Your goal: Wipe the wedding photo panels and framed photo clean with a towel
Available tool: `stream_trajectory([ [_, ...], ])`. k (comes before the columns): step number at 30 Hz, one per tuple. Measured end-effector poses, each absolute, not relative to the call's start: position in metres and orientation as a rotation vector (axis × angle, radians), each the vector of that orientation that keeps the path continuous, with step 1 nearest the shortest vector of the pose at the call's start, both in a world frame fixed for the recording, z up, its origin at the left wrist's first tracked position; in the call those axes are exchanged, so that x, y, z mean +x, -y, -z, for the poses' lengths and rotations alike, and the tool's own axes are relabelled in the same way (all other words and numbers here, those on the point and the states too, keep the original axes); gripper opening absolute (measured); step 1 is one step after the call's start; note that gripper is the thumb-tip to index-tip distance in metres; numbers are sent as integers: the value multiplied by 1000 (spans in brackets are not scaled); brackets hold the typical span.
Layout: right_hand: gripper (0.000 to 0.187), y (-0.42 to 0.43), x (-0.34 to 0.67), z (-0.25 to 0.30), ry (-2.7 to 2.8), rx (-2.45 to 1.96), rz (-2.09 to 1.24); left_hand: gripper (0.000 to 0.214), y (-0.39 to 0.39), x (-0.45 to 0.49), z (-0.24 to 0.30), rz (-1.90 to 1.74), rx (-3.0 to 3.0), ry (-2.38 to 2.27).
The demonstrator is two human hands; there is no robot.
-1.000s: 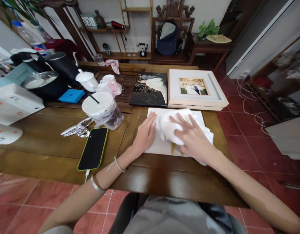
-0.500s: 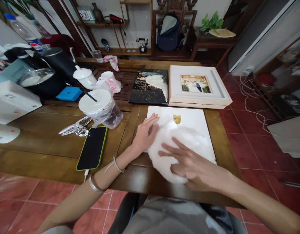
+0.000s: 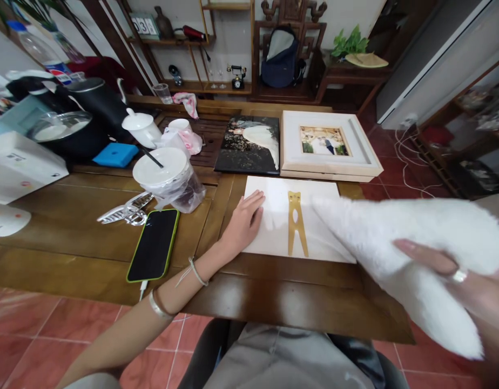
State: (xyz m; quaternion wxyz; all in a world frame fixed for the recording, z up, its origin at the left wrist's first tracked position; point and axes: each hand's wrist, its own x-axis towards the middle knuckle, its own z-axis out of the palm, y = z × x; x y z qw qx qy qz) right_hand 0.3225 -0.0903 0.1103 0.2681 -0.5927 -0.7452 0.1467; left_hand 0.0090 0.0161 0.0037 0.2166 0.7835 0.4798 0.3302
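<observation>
My left hand [image 3: 243, 222] lies flat on the left edge of a white board [image 3: 269, 237], its fingers stretched out. A gold, cat-headed figure with two long legs [image 3: 292, 213] shows on the middle of the board; I cannot tell whether it is printed or a loose piece. Off to the right, my right hand [image 3: 452, 270] grips a white fluffy cloth [image 3: 366, 221], with the thumb on top and a ring on one finger. The cloth hangs in folds past the table's right edge, its tip over the board's right side. Motion blurs that hand in part.
Behind the board stand a dark photo panel [image 3: 249, 143] and a white framed photo [image 3: 330, 143]. To the left are a phone [image 3: 154, 246] on a cable, a silver hair clip [image 3: 126, 209], a lidded cup [image 3: 168, 175] in plastic and a blue box [image 3: 115, 154].
My right hand has closed on the white fluffy cloth and lifted it off the board to the right. The whole gold figure is now uncovered. My left hand has stayed in place.
</observation>
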Motion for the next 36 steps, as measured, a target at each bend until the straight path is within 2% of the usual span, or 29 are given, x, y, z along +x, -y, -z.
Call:
stream_trajectory([
  [1, 30, 81, 314, -116, 1797, -1653, -211, 35, -16, 9, -3, -917, 2170, -1330],
  [3, 4, 58, 289, -125, 1936, -1557, -163, 36, -16, 8, -2, -925, 2170, -1328],
  [5, 16, 32, 260, -126, 2228, -1359, -107, 39, -17, 7, -2, -931, 2176, -1309],
  [7, 5, 5, 231, -122, 2423, -1320, -105, 44, -17, 6, -3, -925, 2187, -1273],
  [9, 12, -22, 206, -113, 2577, -1276, -191, 48, -17, 5, -6, -923, 2203, -1244],
  [14, 10, -63, 182, -102, 2653, -1255, -302, 48, -17, 5, -7, -919, 2217, -1239],
  [22, 3, -56, 248, -105, 2548, -1508, -315, 42, -19, 3, 6, -928, 2211, -1286],
  [30, 8, -11, 344, -101, 2455, -1575, -212, 41, -19, 5, 4, -922, 2206, -1295],
  [32, 18, 7, 354, -102, 2361, -1565, -7, 41, -19, 5, 2, -913, 2203, -1304],
  [36, 28, 38, 348, -98, 2138, -1353, 688, 44, -18, 4, -1, -917, 2178, -1294],
])
